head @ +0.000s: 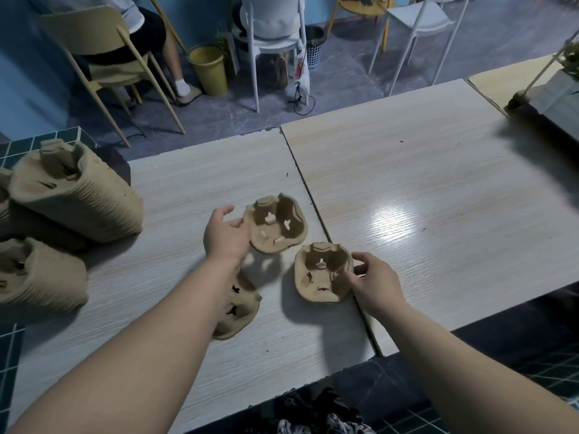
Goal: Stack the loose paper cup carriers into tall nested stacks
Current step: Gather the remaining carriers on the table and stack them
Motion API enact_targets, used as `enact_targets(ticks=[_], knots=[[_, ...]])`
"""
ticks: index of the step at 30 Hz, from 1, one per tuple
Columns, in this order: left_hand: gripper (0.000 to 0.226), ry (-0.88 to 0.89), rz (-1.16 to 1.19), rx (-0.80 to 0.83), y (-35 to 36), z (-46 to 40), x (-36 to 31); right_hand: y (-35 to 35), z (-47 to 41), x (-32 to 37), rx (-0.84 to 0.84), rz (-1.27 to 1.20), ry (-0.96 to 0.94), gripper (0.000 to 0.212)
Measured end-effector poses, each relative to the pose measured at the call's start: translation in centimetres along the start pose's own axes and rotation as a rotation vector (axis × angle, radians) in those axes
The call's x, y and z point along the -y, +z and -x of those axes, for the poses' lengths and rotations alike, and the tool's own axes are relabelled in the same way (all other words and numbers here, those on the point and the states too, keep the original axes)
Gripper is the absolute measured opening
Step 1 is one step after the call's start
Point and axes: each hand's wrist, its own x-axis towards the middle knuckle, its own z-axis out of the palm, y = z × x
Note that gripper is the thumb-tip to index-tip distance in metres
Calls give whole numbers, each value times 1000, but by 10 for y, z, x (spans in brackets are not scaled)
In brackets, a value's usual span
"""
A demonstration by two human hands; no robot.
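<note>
On the pale wood-grain table (407, 189), near the seam between its two tops, the left hand (226, 234) held one carrier (275, 225) by its left rim, thumb over the edge, fingers curled under it; that carrier was lifted off the table and tilted, cup wells facing up and toward the camera, its long axis running roughly away from the person. Just right of it and nearer the person, the right hand (376, 281) pinched the right rim of a second carrier (322, 272), thumb on the rim, fingers curled beneath; wells open upward, cross-shaped cutouts visible in the well bottoms, nothing in the wells. Whether this one touched the table could not be told. A third carrier (238, 305) lay flat on the table under the left forearm, partly hidden, wells up and empty. Well to the left of the held carriers, at the table's left edge, a tall nested stack (78, 195) lay on its side, long axis pointing right and toward the person, open wells facing up-left. Below it a shorter nested stack (40, 277) also lay tipped over. Beyond the table's far edge stood a yellow bin (208, 68) and chairs with seated people.
</note>
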Motion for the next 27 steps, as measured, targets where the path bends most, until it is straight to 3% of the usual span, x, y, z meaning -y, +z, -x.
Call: enact_targets(ticks=[3,6,12,17,23,27], knots=[[42,19,192,63,-3,8,-16,0,0,0,14,-34,3,39],[40,37,184,201,4,28,-19,-2,1,0,24,-84,9,34],[38,22,-39,326,28,53,12,-1,2,-3,3,-218,3,76],[26,122,-246,277,33,62,25,-2,9,1,41,-101,-13,42],[35,330,-601,190,2,64,35,8,9,3,24,-62,-51,35],[53,260,-776,148,-38,61,46,20,8,10,43,-94,-54,37]])
